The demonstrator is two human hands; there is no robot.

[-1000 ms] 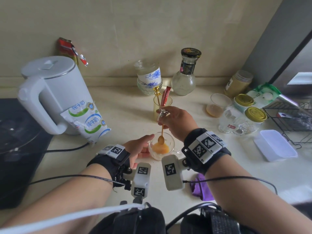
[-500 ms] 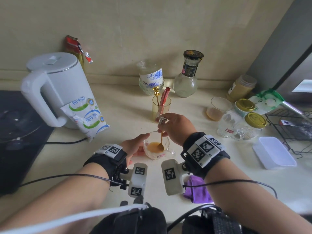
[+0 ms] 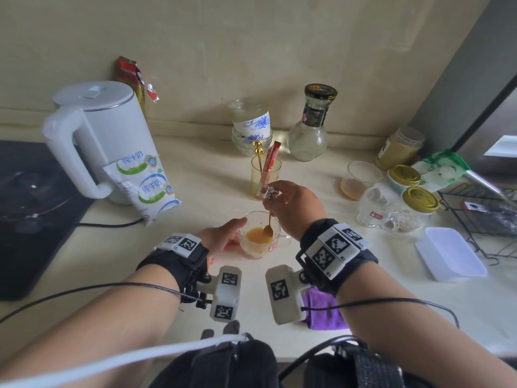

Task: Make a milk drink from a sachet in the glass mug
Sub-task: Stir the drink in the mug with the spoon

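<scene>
The glass mug [image 3: 258, 249] stands on the counter in front of me, holding an orange-brown drink. My left hand [image 3: 223, 238] wraps its left side and steadies it. My right hand [image 3: 293, 205] hovers just above the mug, pinching the top of a gold spoon [image 3: 269, 222] whose bowl dips into the liquid. Behind the mug, a yellow glass [image 3: 264, 177] holds a red sachet [image 3: 270, 161] and another gold spoon. A milk pouch [image 3: 145, 186] leans against the white kettle [image 3: 103, 135] at the left.
A stack of cups [image 3: 251, 127] and a glass bottle [image 3: 310, 127] stand by the wall. Jars with gold lids [image 3: 419, 200], a glass [image 3: 361, 177], a white plastic tub [image 3: 450, 253] and a wire rack [image 3: 486, 219] crowd the right. A purple cloth [image 3: 321, 312] lies near my right wrist.
My right hand has shifted the spoon around inside the mug while the left hand keeps its hold. The view has tilted slightly.
</scene>
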